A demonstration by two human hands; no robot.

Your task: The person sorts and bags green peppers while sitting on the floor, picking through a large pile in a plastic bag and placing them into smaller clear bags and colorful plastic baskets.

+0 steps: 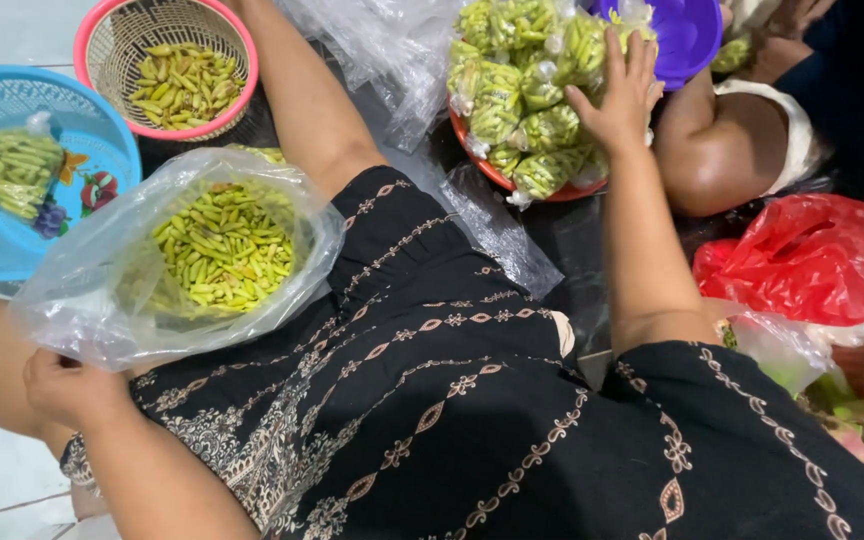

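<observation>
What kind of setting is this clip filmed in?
Probably a home or market-side packing spot on a tiled floor. The right hand rests on a heap of small tied chili packets; the left hand is by a big clear bag of loose chilies; a pink basket holds more.

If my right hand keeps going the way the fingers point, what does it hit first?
The right hand already rests on the pile of small bagged chillies. Straight on, the fingertips would likely meet the purple bowl first, though depth is unclear.
</observation>
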